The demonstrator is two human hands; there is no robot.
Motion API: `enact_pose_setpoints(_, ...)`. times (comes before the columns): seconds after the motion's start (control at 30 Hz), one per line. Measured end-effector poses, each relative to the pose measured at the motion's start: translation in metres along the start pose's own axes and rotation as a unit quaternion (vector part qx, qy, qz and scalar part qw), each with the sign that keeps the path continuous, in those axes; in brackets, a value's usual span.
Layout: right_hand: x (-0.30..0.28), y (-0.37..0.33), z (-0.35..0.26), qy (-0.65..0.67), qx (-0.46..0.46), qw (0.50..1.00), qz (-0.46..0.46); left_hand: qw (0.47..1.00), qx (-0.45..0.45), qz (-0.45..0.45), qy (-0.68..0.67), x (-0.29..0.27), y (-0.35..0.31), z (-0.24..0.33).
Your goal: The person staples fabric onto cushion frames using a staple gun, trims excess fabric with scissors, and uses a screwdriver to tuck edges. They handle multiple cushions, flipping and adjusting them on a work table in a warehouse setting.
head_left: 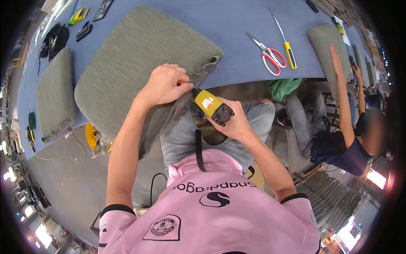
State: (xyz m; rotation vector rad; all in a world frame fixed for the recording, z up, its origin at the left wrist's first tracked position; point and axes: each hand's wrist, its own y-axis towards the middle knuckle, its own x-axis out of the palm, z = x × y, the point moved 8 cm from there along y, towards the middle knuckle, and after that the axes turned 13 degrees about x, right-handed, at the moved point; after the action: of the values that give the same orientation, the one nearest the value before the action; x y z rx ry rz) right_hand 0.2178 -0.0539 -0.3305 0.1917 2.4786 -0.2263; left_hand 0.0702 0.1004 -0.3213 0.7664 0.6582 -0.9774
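Note:
A large grey-green fabric cushion (139,51) lies on the blue table, its near edge overhanging toward my lap. Along that side the cover's edge looks loose, with a frayed strip by the right corner. My left hand (166,84) is closed on the cushion cover, pinching the edge with fingers and thumb. In my right hand (237,120) is a yellow-and-black power tool (206,101), whose exact kind I cannot tell. Its dark front end points at the edge beside my left fingertips; whether it touches the fabric is hidden.
Red-and-white-handled scissors (270,57) and a yellow-handled screwdriver (290,55) lie right of the cushion. A smaller cushion (55,95) sits at the left. Green cloth (284,88) hangs below the table edge. At right, a co-worker's hand (335,57) rests on another cushion (323,40).

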Motion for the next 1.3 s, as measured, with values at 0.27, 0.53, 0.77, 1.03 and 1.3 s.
enact_pose_setpoints(0.27,0.013,0.000,0.007,0.042,0.010,0.999,-0.010,0.997,0.041,0.013,0.069,-0.013,-0.002,0.023)
enact_pose_setpoints(0.53,0.014,-0.013,0.014,-0.001,0.023,1.000,-0.005,0.997,0.040,-0.051,0.040,-0.010,-0.006,0.012)
enact_pose_setpoints(0.77,0.019,-0.007,0.010,0.037,0.021,0.999,-0.022,1.000,-0.006,-0.002,-0.008,-0.005,-0.011,0.005)
enact_pose_setpoints(1.03,0.022,-0.003,0.003,0.081,0.038,0.995,-0.040,0.998,0.002,-0.030,0.051,-0.014,-0.015,0.024)
enact_pose_setpoints(1.3,0.018,-0.017,-0.010,0.080,0.019,0.996,-0.035,0.999,0.008,-0.026,-0.018,-0.010,-0.020,0.004)
